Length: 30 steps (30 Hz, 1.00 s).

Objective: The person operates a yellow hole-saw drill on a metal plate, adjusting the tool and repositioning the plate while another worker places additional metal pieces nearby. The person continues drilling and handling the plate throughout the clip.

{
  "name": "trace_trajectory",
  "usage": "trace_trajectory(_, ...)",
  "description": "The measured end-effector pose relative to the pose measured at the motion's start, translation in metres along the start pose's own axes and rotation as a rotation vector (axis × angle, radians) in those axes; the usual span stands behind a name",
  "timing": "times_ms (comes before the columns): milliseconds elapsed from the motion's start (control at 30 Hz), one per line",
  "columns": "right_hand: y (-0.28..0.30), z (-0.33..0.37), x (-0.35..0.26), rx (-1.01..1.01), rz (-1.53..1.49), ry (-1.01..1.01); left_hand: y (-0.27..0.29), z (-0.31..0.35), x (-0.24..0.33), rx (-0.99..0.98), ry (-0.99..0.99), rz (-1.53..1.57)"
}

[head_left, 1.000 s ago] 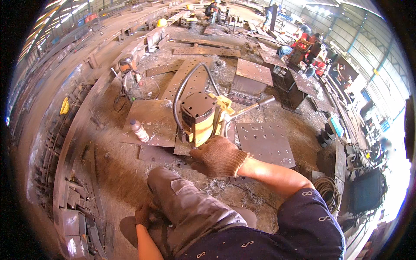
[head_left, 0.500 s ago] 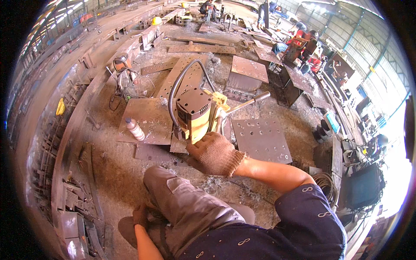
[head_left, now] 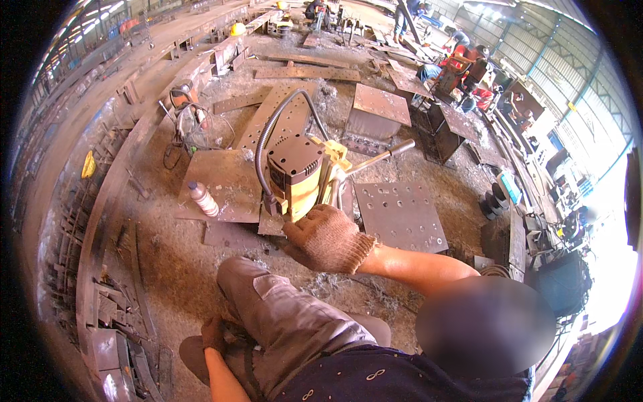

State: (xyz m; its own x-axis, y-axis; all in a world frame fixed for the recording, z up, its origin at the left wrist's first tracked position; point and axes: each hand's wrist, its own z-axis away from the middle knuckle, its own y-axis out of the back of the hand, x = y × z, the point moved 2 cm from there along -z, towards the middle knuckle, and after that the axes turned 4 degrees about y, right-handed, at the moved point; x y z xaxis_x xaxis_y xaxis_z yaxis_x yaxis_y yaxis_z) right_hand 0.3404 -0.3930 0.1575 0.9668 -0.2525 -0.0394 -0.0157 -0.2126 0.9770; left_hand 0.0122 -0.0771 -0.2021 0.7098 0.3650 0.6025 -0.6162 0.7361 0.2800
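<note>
The drill point(head_left: 305, 194) pairs a bright yellow body with a dark brown top, and its ribbed hose point(head_left: 262, 144) is grey; the right hand point(head_left: 329, 241) wears a plain brown knit glove. A navy shirt point(head_left: 348, 375) is scattered with white sideways figure-eights above grey-brown trousers point(head_left: 288, 305). The bottle point(head_left: 206, 203) is pale pinkish-white with a bluish cap, the plate point(head_left: 405, 218) purplish brown and patterned with round holes, the helmet point(head_left: 238, 29) yellow.
</note>
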Motion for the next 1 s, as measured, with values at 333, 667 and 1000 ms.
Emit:
trace_trajectory(333,0.001,0.002,0.002,-0.061,-0.004,-0.017,-0.01,0.038,0.032,-0.005,-0.083,-0.14)
trace_trajectory(667,0.01,-0.006,0.001,-0.204,-0.021,-0.033,-0.011,0.015,0.013,0.019,-0.114,0.023)
trace_trajectory(1000,0.005,-0.013,0.0,-0.218,-0.064,0.049,-0.002,0.026,0.024,-0.009,-0.147,0.013)
